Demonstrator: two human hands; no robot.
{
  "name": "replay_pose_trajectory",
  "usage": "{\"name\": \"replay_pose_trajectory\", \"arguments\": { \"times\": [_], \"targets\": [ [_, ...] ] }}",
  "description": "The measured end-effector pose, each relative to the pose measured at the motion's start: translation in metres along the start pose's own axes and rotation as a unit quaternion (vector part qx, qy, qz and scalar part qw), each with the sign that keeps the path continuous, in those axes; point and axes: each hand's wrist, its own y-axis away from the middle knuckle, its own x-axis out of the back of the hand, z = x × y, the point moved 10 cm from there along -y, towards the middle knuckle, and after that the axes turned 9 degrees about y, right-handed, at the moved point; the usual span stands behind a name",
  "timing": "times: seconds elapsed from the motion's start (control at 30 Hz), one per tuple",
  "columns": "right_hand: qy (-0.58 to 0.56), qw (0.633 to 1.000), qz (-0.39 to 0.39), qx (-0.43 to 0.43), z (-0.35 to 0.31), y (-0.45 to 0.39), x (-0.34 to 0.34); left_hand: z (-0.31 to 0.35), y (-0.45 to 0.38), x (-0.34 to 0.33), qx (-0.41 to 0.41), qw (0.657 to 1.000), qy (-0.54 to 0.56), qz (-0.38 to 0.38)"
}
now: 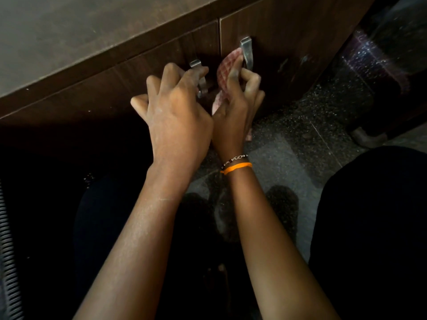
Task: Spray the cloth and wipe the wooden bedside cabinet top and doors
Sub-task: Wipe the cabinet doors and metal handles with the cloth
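- Nearest, the lap and floor lie in deep shadow, hard to make out.
- Left hand (pixel 175 112), fingers curled over the left door's handle (pixel 199 77), mostly hiding it.
- Right hand (pixel 235 107) pinches a checked cloth (pixel 227 65), largely hidden, against the right handle (pixel 246 51).
- Farthest, the cabinet top (pixel 80 31) is cut off.

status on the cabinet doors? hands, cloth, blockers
Left hand on left door handle. Right hand shut on checked cloth, at right door handle. Doors closed, nothing blocking.
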Motion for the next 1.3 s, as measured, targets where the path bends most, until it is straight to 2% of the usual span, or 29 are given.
{"name": "replay_pose_trajectory", "arguments": {
  "times": [0.07, 0.1, 0.13, 0.2, 0.27, 0.3, 0.33, 0.4, 0.5, 0.6, 0.77, 0.93, 1.03, 1.07, 1.13, 1.2, 1.27, 1.3],
  "targets": [
    [0.061, 0.997, -0.024, 0.032, 0.006, 0.009, -0.006, 0.002, -0.001, -0.003, -0.007, 1.000, 0.002, -0.001],
    [0.089, 0.993, -0.056, 0.053, 0.016, 0.018, -0.015, 0.005, -0.001, -0.004, -0.016, 1.000, 0.010, -0.004],
    [0.076, 0.992, -0.093, 0.039, 0.028, 0.027, -0.020, 0.009, -0.002, -0.007, -0.027, 0.999, 0.022, -0.012],
    [-0.045, 0.989, -0.118, -0.080, 0.064, 0.039, -0.022, 0.018, -0.002, -0.015, -0.053, 0.997, 0.043, -0.035],
    [-0.142, 0.962, -0.038, -0.229, 0.094, 0.036, -0.005, 0.024, -0.004, -0.026, -0.070, 0.996, 0.040, -0.047],
    [-0.178, 0.948, 0.005, -0.265, 0.098, 0.031, 0.004, 0.026, -0.004, -0.031, -0.075, 0.995, 0.029, -0.050],
    [-0.203, 0.942, 0.032, -0.266, 0.094, 0.021, 0.012, 0.029, -0.005, -0.035, -0.079, 0.995, 0.018, -0.055],
    [-0.239, 0.946, 0.043, -0.215, 0.070, -0.007, 0.021, 0.034, -0.005, -0.043, -0.087, 0.994, -0.007, -0.070],
    [-0.203, 0.968, 0.046, -0.138, 0.036, -0.031, 0.028, 0.039, -0.006, -0.052, -0.095, 0.991, -0.034, -0.090],
    [-0.103, 0.988, 0.012, -0.116, 0.045, -0.035, 0.024, 0.039, -0.006, -0.057, -0.094, 0.990, -0.052, -0.091],
    [-0.027, 0.993, -0.095, -0.059, 0.061, -0.060, 0.013, 0.040, -0.007, -0.066, -0.093, 0.986, -0.099, -0.094],
    [-0.031, 0.996, -0.077, -0.044, 0.058, -0.060, 0.009, 0.048, -0.010, -0.076, -0.105, 0.983, -0.114, -0.100],
    [-0.033, 0.995, -0.024, -0.095, 0.061, -0.032, 0.010, 0.051, -0.011, -0.078, -0.107, 0.982, -0.115, -0.107],
    [-0.075, 0.988, -0.022, -0.132, 0.070, -0.020, 0.002, 0.051, -0.010, -0.079, -0.106, 0.981, -0.115, -0.113],
    [-0.187, 0.948, -0.050, -0.252, 0.095, 0.004, -0.024, 0.050, -0.008, -0.079, -0.103, 0.980, -0.112, -0.125],
    [-0.260, 0.888, -0.048, -0.376, 0.128, 0.022, -0.047, 0.050, -0.005, -0.076, -0.100, 0.982, -0.098, -0.128],
    [-0.276, 0.852, -0.019, -0.445, 0.146, 0.028, -0.051, 0.051, -0.005, -0.074, -0.111, 0.982, -0.103, -0.110],
    [-0.274, 0.848, -0.004, -0.454, 0.144, 0.026, -0.046, 0.050, -0.007, -0.074, -0.116, 0.982, -0.108, -0.103]
  ]
}}
